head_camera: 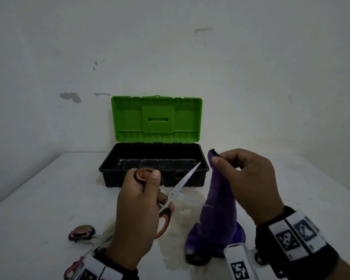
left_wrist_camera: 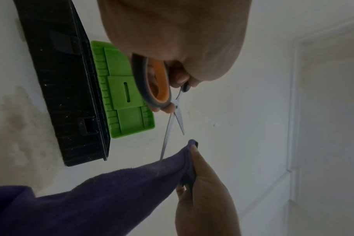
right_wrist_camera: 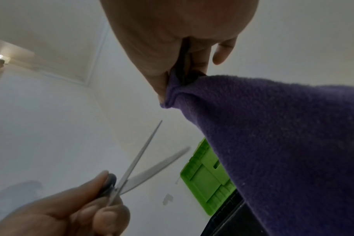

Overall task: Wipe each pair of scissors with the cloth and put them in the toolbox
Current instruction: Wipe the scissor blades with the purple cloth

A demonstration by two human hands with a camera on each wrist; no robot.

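Note:
My left hand [head_camera: 141, 205] grips the orange-and-black scissors [head_camera: 182, 182] by the handles, with fingers through the loops. The blades stand apart in a V, one pointing up and right towards the toolbox. My right hand [head_camera: 240, 174] pinches a top corner of the purple cloth [head_camera: 216, 215], which hangs down to the table just right of the blades. In the left wrist view a blade tip [left_wrist_camera: 162, 153] nearly meets the cloth [left_wrist_camera: 111, 191]. The black toolbox [head_camera: 119, 178] stands behind, its green lid [head_camera: 129, 118] raised, and nothing shows in the visible part of its tray.
Two more pairs of scissors lie at the table's front left: one with pink-and-green handles [head_camera: 82, 232], one mostly hidden behind my left wrist [head_camera: 73, 267]. A damp stain [head_camera: 182, 211] marks the white table. A wall rises close behind the toolbox.

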